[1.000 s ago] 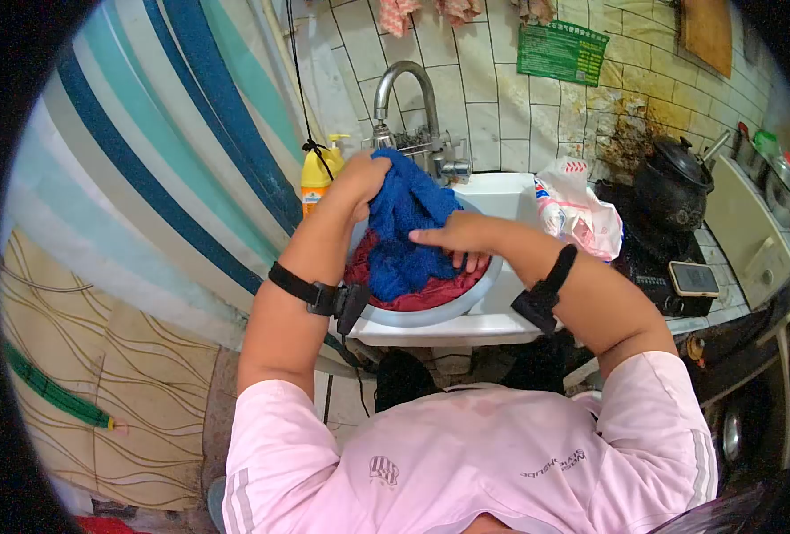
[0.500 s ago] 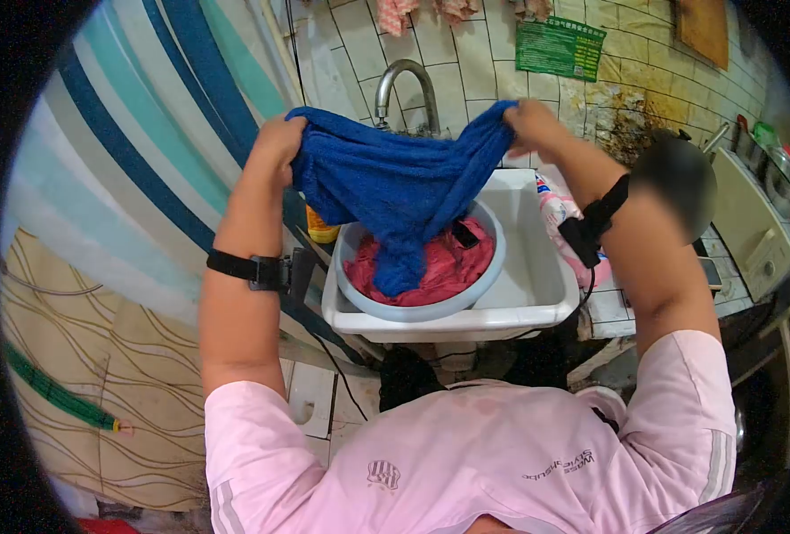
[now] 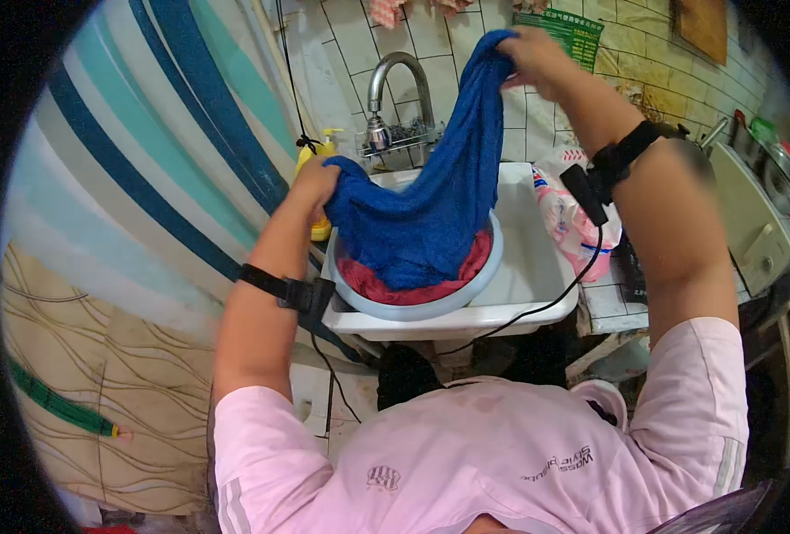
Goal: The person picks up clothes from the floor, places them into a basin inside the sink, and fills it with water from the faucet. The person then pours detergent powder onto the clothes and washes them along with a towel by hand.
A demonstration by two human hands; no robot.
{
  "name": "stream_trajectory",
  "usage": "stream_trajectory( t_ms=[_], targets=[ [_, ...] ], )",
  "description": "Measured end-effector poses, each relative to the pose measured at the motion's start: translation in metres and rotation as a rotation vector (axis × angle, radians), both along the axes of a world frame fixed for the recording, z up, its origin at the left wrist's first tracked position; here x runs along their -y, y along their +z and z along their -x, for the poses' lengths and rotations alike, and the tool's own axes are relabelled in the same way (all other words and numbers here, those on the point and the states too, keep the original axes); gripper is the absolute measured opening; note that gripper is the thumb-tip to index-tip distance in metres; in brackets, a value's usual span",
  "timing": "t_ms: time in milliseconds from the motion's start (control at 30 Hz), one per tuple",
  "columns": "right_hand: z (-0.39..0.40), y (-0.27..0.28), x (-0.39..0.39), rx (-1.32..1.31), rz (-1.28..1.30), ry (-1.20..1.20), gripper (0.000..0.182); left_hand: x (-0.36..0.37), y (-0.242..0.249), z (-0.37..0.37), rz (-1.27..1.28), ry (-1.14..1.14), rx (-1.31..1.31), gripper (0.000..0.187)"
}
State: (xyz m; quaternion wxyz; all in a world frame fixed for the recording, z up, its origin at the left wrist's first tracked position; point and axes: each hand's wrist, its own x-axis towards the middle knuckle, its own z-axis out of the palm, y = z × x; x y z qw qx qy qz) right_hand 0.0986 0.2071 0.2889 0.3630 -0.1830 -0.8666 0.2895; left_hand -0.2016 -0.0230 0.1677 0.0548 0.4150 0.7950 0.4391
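A blue towel (image 3: 417, 222) with a rough pile hangs between my two hands, its lower part resting in a pale blue basin (image 3: 410, 311). My left hand (image 3: 313, 189) is closed on one end, low by the basin's left side. Higher up, at the right, my right hand (image 3: 535, 62) grips the other end near the tiled wall. Red-pink cloth (image 3: 379, 283) lies in the basin under the towel, which covers most of it. The basin sits in the left part of a white sink (image 3: 551, 313).
Behind the basin stands a curved metal faucet (image 3: 399, 67) with a wire rack (image 3: 404, 138). A yellow pump bottle (image 3: 321, 227) is left of the sink, beside a striped curtain (image 3: 146, 169). A pink-and-white plastic bag (image 3: 582, 218) lies to the right. Dark cables run from straps on both forearms.
My right hand has risen with its end of the towel. My left hand has come down and inward, so the towel now slants, uncovering the faucet and covering more of the red-pink cloth.
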Motion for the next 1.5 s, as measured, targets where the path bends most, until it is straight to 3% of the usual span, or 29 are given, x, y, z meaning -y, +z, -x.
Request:
stream_trajectory(
  t_ms=[67,100,133,167,200,233,267,400,467,567,633,700,733,800,933,1000,1033,1100,1233,1300,1333,1400,1433,1500],
  targets=[
    [0.014,-0.027,0.033,-0.187,0.403,0.017,0.02,-0.025,-0.025,0.014,-0.007,-0.088,0.134,0.024],
    [0.034,-0.065,-0.027,-0.048,-0.027,0.117,0.02,-0.032,-0.03,0.017,-0.017,-0.168,0.263,0.021],
    [0.021,-0.07,-0.006,0.24,-0.804,0.068,0.021,-0.031,-0.024,0.0,-0.079,-0.164,0.471,0.017],
    [0.044,-0.097,-0.01,0.085,0.024,0.138,0.021,-0.031,-0.019,-0.009,-0.084,-0.165,0.474,0.017],
    [0.034,-0.106,0.003,0.222,-0.607,0.204,0.02,-0.031,-0.014,-0.016,-0.133,-0.196,0.513,0.019],
    [0.055,-0.139,-0.014,0.174,-0.261,0.262,0.023,-0.029,-0.009,-0.024,-0.18,-0.227,0.552,0.022],
    [0.039,-0.118,0.055,0.072,0.578,0.166,0.022,-0.024,0.0,-0.035,-0.182,-0.226,0.552,0.022],
    [0.049,-0.148,0.063,0.177,0.592,0.15,0.027,-0.011,0.031,-0.059,-0.337,-0.267,0.494,0.022],
    [0.043,-0.147,0.061,0.745,0.147,0.432,0.043,-0.009,0.04,-0.055,-0.436,-0.31,0.523,0.02],
    [0.039,-0.15,0.055,0.694,0.33,0.588,0.057,0.008,0.062,-0.062,-0.539,-0.327,0.503,0.018],
    [0.034,-0.156,0.066,0.699,0.266,0.577,0.055,0.015,0.073,-0.068,-0.596,-0.311,0.462,0.017],
    [0.034,-0.177,0.084,0.735,-0.12,0.482,0.056,0.019,0.081,-0.068,-0.614,-0.313,0.449,0.021],
    [0.034,-0.187,0.096,0.729,-0.13,0.48,0.056,0.019,0.084,-0.07,-0.62,-0.316,0.44,0.021],
    [0.036,-0.2,0.118,0.827,-0.246,0.095,0.063,0.019,0.089,-0.077,-0.666,-0.297,0.475,0.016],
    [0.049,-0.203,0.13,0.905,-0.051,0.097,0.068,0.005,0.095,-0.073,-0.665,-0.337,0.453,0.016],
    [0.067,-0.224,0.119,0.628,-0.028,0.131,0.063,-0.003,0.105,-0.084,-0.652,-0.348,0.447,0.016],
    [0.07,-0.224,0.122,0.629,-0.027,0.127,0.063,-0.005,0.112,-0.089,-0.651,-0.352,0.449,0.016],
    [0.077,-0.223,0.126,0.255,0.051,0.242,0.052,-0.009,0.126,-0.099,-0.711,-0.491,0.43,0.016],
    [0.081,-0.197,0.095,0.339,0.308,0.244,0.053,-0.006,0.146,-0.102,-0.575,-0.537,0.388,0.019],
    [0.07,-0.176,0.074,0.079,0.234,-0.097,0.043,-0.008,0.144,-0.098,-0.533,-0.52,0.355,0.019],
    [0.071,-0.179,0.069,0.078,0.234,-0.093,0.043,-0.009,0.143,-0.097,-0.492,-0.506,0.322,0.019],
    [0.074,-0.185,0.061,-0.278,-0.121,-0.576,0.035,-0.01,0.138,-0.096,-0.493,-0.509,0.369,0.019],
    [0.073,-0.187,0.057,-0.283,-0.119,-0.577,0.035,-0.009,0.137,-0.099,-0.492,-0.514,0.419,0.019],
    [0.07,-0.191,0.049,0.251,0.382,0.277,0.049,-0.003,0.135,-0.103,-0.479,-0.526,0.413,0.019]
  ],
)
